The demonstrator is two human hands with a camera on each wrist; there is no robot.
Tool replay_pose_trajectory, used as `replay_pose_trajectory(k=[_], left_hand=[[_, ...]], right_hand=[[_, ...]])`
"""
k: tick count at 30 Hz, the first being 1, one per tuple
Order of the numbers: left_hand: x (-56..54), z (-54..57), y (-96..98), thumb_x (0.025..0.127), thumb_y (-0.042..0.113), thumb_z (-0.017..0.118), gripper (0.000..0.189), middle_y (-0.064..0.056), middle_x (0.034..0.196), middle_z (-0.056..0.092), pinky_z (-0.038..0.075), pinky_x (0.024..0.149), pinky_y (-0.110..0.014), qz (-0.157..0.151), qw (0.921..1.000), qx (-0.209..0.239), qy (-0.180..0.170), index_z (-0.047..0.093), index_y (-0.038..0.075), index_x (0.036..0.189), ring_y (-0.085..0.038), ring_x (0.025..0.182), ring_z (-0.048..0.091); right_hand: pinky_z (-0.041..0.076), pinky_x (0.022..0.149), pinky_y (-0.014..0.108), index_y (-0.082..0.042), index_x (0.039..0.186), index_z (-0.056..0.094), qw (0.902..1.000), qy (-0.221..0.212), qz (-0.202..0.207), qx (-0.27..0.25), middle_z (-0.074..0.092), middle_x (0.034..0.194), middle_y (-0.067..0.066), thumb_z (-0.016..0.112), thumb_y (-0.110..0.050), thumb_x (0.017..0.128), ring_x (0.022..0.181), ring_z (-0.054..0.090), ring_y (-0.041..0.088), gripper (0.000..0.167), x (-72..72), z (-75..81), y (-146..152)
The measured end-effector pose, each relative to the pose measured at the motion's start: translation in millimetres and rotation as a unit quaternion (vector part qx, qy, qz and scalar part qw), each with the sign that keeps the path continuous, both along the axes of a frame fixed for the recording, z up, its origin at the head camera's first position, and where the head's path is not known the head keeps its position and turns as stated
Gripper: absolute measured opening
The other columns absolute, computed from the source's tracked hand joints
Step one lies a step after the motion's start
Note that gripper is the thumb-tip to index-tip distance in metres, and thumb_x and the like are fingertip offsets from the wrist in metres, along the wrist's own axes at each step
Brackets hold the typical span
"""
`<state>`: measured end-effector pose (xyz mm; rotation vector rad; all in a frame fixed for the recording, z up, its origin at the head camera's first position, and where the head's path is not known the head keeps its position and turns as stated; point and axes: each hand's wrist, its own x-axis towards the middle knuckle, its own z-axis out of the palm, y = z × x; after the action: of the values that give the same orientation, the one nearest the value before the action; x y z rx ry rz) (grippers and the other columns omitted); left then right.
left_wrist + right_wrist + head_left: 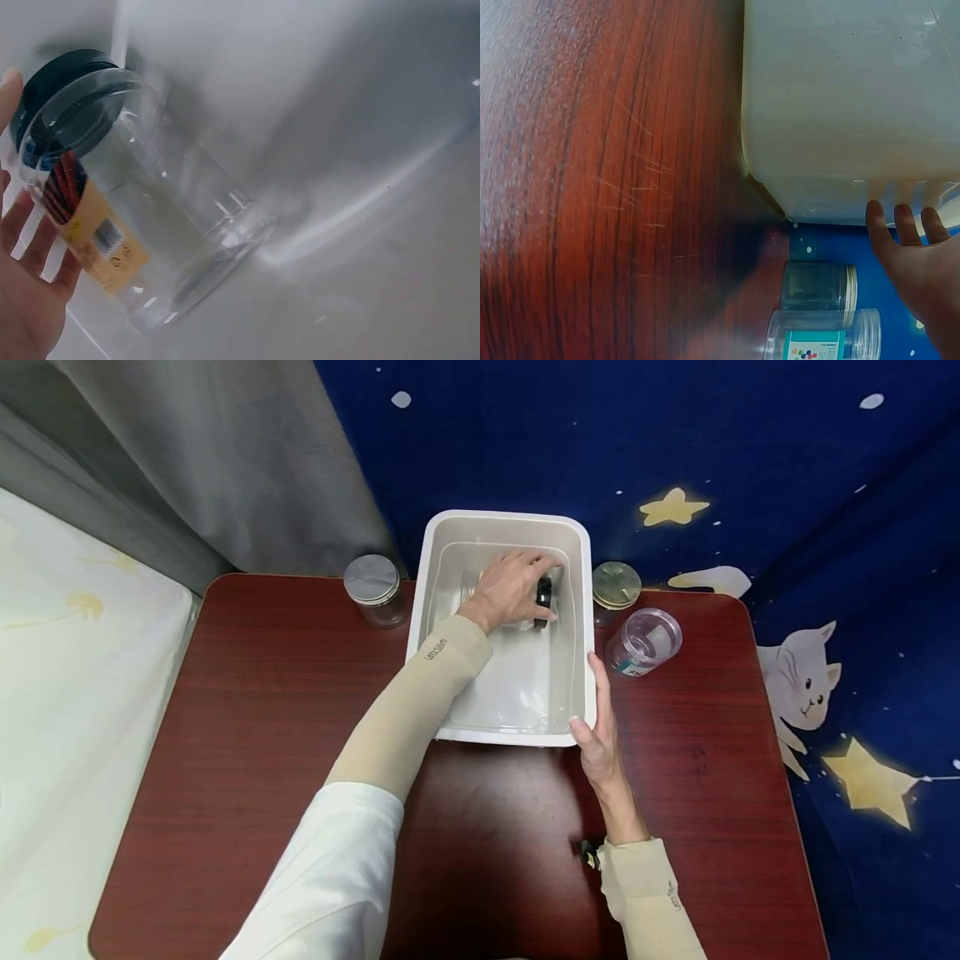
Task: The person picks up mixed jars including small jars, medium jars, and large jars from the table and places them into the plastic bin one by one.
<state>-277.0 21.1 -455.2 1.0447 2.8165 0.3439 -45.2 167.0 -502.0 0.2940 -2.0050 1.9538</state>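
Note:
A white plastic basin (491,693) stands on the table, with a clear jar (176,202) lying on its side inside. The jar has a black lid (543,597) and an orange label (105,236) with a barcode. My left hand (508,587) reaches down into the basin and grips the jar near its lid, thumb on one side and fingers on the other; in the head view the hand hides much of the jar. At the basin's near right corner my right hand (600,739) holds the rim, thumb over the edge and fingers against the outer wall.
Right of the basin stand a clear jar with a gold-toned lid (617,585) and a lidless clear jar (647,639) with a teal label. Another jar with a silver lid (372,581) stands at the left. Behind the red-brown table (285,693) hangs a blue curtain (510,435).

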Motion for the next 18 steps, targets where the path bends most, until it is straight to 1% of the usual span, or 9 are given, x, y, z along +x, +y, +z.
replay_pose_trajectory(k=[1, 4, 8, 11, 14, 17, 18], left_hand=[[0.3, 0.9, 0.9, 0.078, 0.063, 0.074, 0.087, 0.000, 0.153, 0.041, 0.025, 0.115, -0.042, -0.003, 1.0000, 0.005, 0.004, 0.039, 0.029, 0.150, -0.023, 0.142, 0.035], [1.3, 2.1, 2.6, 0.078, 0.063, 0.075, 0.085, 0.000, 0.152, 0.042, 0.025, 0.115, -0.042, -0.007, 0.9998, 0.016, 0.006, 0.041, 0.028, 0.148, -0.022, 0.142, 0.034], [1.8, 1.7, 0.9, 0.078, 0.063, 0.074, 0.084, 0.000, 0.151, 0.042, 0.025, 0.115, -0.042, -0.001, 1.0000, 0.009, 0.001, 0.043, 0.028, 0.148, -0.021, 0.143, 0.033], [0.6, 2.9, -1.2, 0.077, 0.062, 0.076, 0.082, 0.000, 0.150, 0.045, 0.028, 0.114, -0.042, -0.003, 1.0000, 0.008, 0.003, 0.046, 0.027, 0.145, -0.021, 0.141, 0.036], [-1.9, 7.3, -0.9, 0.076, 0.061, 0.078, 0.077, 0.000, 0.144, 0.051, 0.033, 0.110, -0.040, -0.008, 0.9997, 0.018, 0.014, 0.053, 0.024, 0.140, -0.022, 0.136, 0.044], [-3.7, 14.7, 1.8, 0.075, 0.059, 0.079, 0.067, 0.000, 0.130, 0.058, 0.042, 0.102, -0.038, -0.008, 0.9992, 0.035, 0.019, 0.062, 0.022, 0.128, -0.022, 0.120, 0.055], [-3.8, 17.6, 2.8, 0.076, 0.058, 0.079, 0.063, 0.000, 0.125, 0.059, 0.043, 0.099, -0.038, -0.009, 0.9990, 0.041, 0.018, 0.064, 0.022, 0.125, -0.022, 0.115, 0.056]], right_hand=[[0.030, 0.107, 0.033, -0.007, 0.156, 0.027, 1.0000, 0.001, -0.001, 0.000, 0.038, 0.152, 0.016, 0.058, -0.036, 0.085, 0.130, 0.041, 0.026, 0.083, 0.1, -0.3, 0], [0.031, 0.106, 0.033, -0.007, 0.156, 0.027, 1.0000, 0.001, 0.003, -0.008, 0.038, 0.151, 0.019, 0.058, -0.034, 0.084, 0.129, 0.041, 0.033, 0.082, 0.4, -0.8, 1], [0.033, 0.105, 0.032, -0.008, 0.157, 0.026, 0.9999, -0.004, 0.010, -0.011, 0.039, 0.151, 0.021, 0.057, -0.033, 0.085, 0.127, 0.039, 0.043, 0.082, 0.4, -0.4, 0], [0.033, 0.105, 0.032, -0.009, 0.157, 0.026, 0.9999, -0.004, 0.011, -0.008, 0.039, 0.151, 0.020, 0.057, -0.033, 0.085, 0.127, 0.039, 0.045, 0.082, 0.2, 0.2, -1], [0.032, 0.106, 0.033, -0.008, 0.156, 0.026, 0.9999, -0.004, 0.011, -0.009, 0.039, 0.151, 0.020, 0.057, -0.032, 0.085, 0.128, 0.040, 0.041, 0.082, -0.2, 0.5, -2], [0.032, 0.106, 0.033, -0.008, 0.156, 0.026, 0.9999, -0.005, 0.009, -0.012, 0.039, 0.151, 0.018, 0.057, -0.031, 0.084, 0.128, 0.040, 0.039, 0.082, -0.6, 0.2, -1], [0.032, 0.106, 0.033, -0.008, 0.156, 0.026, 0.9999, -0.004, 0.008, -0.013, 0.039, 0.151, 0.018, 0.057, -0.031, 0.084, 0.128, 0.040, 0.040, 0.082, -0.7, 0.0, -1]])
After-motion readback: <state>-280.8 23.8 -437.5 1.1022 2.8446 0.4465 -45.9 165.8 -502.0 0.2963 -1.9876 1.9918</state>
